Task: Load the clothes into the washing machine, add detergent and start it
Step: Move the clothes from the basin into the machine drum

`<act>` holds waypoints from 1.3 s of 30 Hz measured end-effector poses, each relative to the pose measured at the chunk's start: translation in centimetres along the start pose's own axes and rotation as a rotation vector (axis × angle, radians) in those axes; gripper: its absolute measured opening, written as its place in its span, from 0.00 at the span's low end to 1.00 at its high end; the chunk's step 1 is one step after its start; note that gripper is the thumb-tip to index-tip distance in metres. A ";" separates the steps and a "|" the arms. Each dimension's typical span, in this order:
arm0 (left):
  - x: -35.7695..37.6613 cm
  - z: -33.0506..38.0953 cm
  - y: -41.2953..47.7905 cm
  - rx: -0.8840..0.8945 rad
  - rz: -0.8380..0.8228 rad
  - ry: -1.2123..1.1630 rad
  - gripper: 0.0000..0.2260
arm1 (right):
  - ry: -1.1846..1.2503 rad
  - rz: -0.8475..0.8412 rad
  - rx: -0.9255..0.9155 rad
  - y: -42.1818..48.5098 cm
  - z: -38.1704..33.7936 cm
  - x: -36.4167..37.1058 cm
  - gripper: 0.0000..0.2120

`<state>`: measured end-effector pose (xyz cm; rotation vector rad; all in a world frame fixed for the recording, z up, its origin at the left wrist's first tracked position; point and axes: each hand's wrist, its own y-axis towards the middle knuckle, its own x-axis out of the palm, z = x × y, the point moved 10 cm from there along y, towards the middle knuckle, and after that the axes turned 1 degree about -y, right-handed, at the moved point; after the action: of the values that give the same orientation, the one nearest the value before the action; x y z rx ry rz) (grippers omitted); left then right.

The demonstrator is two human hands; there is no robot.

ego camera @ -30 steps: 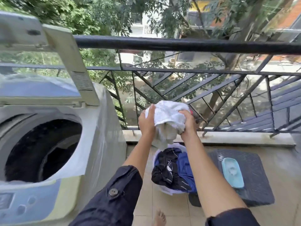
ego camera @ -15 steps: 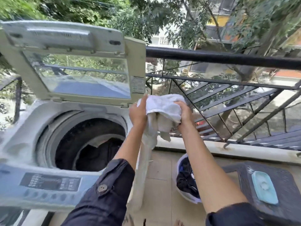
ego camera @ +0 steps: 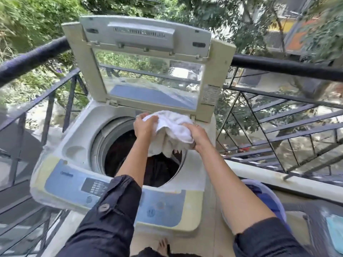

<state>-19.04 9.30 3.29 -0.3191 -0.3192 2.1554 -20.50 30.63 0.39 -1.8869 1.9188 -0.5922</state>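
Now both hands grip one white towel (ego camera: pixel 172 127) above the washer (ego camera: pixel 74 145): the left hand (ego camera: pixel 143 127) is clenched on its left fold, the right hand (ego camera: pixel 197 136) clamped on its right. It hangs over the back right of the drum (ego camera: pixel 111 145) mouth, its tail dipping inside, where dark clothes already lie. The lid (ego camera: pixel 148 62) stands open behind. Best to bring it over the middle, lower it, and let go with both hands together, so no corner catches the rim. A basket (ego camera: pixel 267 197) waits at right.
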 end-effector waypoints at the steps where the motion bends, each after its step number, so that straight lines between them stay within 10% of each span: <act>1: -0.7 -0.6 0.3 -0.014 0.006 0.009 0.17 | -0.026 -0.004 0.012 0.1 0.6 0.8 0.17; 6: -2.3 -2.9 1.1 -0.075 0.035 0.028 0.25 | -0.141 -0.038 0.085 0.3 2.5 3.3 0.06; 20: 2.9 -4.2 -0.9 -0.002 0.033 0.042 0.07 | -0.112 0.042 -0.033 1.2 1.9 -1.0 0.14; 39: 30.6 -11.2 -18.5 0.131 -0.306 0.141 0.10 | 0.111 0.356 -0.076 -0.9 5.8 -33.1 0.07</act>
<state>-18.26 46.02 -4.20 -0.3236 -0.1354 1.8327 -15.83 63.50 -4.66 -1.5254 2.3061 -0.5260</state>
